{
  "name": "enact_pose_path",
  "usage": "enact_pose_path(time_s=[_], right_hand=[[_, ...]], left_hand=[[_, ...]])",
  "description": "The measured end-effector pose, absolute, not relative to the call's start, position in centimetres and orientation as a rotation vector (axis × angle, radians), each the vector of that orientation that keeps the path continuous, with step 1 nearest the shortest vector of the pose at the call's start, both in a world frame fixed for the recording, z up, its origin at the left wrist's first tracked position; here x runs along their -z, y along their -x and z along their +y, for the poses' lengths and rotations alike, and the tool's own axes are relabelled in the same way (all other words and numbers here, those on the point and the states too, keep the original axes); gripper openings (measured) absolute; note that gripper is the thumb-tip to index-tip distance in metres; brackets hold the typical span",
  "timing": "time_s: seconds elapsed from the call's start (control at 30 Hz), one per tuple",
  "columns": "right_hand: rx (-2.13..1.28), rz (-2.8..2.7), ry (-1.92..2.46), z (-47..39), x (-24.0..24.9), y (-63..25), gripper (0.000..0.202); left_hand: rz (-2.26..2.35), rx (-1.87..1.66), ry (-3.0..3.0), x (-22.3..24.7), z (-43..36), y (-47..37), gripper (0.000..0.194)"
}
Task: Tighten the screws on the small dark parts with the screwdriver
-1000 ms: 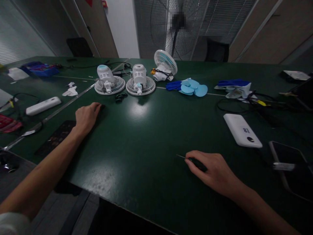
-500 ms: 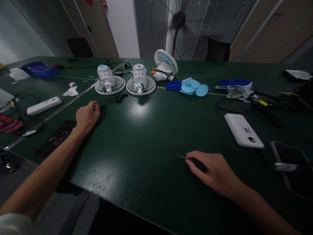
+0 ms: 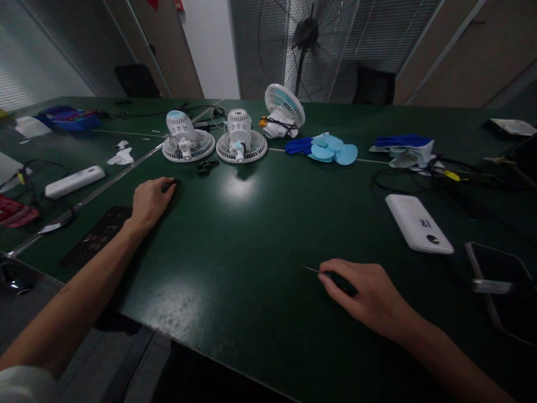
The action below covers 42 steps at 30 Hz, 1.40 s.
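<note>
The room is dim, with pale light at the slatted grey window blinds (image 3: 17, 67) on the left and two glare patches on the glossy dark green tabletop (image 3: 251, 235). The slim, dark-handled metal tool (image 3: 340, 284) in the bare right hand (image 3: 367, 288) nearly merges with that surface, while wide-angle distortion stretches and softens the outer edges.

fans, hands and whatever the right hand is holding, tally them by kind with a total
Small white fans: 3
Large dark standing fan: 1
Bare hands, left hand and right hand: 2
Screwdriver in the right hand: 1
Total: 7
</note>
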State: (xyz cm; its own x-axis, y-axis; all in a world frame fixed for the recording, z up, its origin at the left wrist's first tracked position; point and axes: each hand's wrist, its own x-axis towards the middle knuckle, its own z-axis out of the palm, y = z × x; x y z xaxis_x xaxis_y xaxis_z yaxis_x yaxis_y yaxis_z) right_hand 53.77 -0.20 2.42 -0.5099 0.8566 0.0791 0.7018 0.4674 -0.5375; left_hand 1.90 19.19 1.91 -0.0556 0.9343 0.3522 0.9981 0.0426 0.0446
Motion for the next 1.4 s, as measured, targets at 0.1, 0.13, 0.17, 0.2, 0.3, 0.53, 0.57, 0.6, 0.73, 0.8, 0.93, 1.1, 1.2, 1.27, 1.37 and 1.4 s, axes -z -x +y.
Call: enact_pose_path(time_s=[0.1,0.13,0.17,0.2,0.3,0.53,0.57,0.6,0.73,0.8,0.93,1.1,1.2,1.27,1.37,1.4], right_hand=[[-0.643,-2.386,1.329,-0.2,-2.4,-53.8,0.019],[-0.649,-2.388,1.328,-0.2,-2.3,-53.8,0.019],[-0.655,-2.39,1.328,-0.2,-2.3,-53.8,0.019],[-0.659,-2.389,1.326,-0.2,-2.4,-53.8,0.019],[-0.653,-2.382,1.308,-0.3,-2.6,-53.7,0.02],[-0.643,-2.369,1.306,-0.2,-2.8,-53.6,0.019],[-0.644,-2.366,1.308,-0.2,-2.7,-53.6,0.019],[-0.647,-2.364,1.309,-0.1,-2.7,-53.6,0.019],[-0.653,-2.369,1.312,-0.2,-2.6,-53.7,0.02],[-0.651,-2.375,1.322,-0.2,-2.7,-53.7,0.02],[-0.641,-2.381,1.304,-0.2,-3.0,-53.6,0.02],[-0.629,-2.382,1.292,-0.2,-2.9,-53.6,0.019],[-0.632,-2.379,1.302,-0.2,-2.8,-53.7,0.019],[-0.626,-2.378,1.309,-0.2,-2.9,-53.6,0.019],[-0.63,-2.366,1.302,-0.2,-3.0,-53.6,0.019],[-0.633,-2.358,1.3,-0.2,-3.1,-53.5,0.019]], left_hand=[[-2.074,0.445,2.027,-1.8,19.3,-1.8,0.04],[-2.063,0.463,2.041,-1.8,19.4,-1.8,0.039],[-2.052,0.482,2.051,-1.7,19.3,-1.8,0.039],[-2.04,0.496,2.059,-1.7,19.3,-1.7,0.038],[-2.011,0.539,2.085,-1.7,19.3,-1.4,0.039],[-2.043,0.678,2.092,-1.3,23.5,-2.1,0.035],[-2.052,0.706,2.087,-1.2,24.3,-2.6,0.037],[-2.061,0.732,2.078,-1.0,25.2,-3.1,0.039],[-2.111,0.862,2.05,-0.4,27.1,-4.5,0.043],[-2.138,0.935,2.064,-0.4,27.2,-4.8,0.044],[-2.115,0.991,2.052,-0.8,26.2,-5.9,0.045],[-1.936,0.849,2.076,-1.2,24.8,-8.2,0.039],[-1.855,0.722,2.141,-1.4,24.7,-8.5,0.028],[-1.869,0.707,2.136,-1.6,24.6,-8.1,0.024],[-1.864,0.716,2.196,-2.2,23.3,-8.0,0.022],[-1.856,0.718,2.264,-2.5,22.3,-8.5,0.023]])
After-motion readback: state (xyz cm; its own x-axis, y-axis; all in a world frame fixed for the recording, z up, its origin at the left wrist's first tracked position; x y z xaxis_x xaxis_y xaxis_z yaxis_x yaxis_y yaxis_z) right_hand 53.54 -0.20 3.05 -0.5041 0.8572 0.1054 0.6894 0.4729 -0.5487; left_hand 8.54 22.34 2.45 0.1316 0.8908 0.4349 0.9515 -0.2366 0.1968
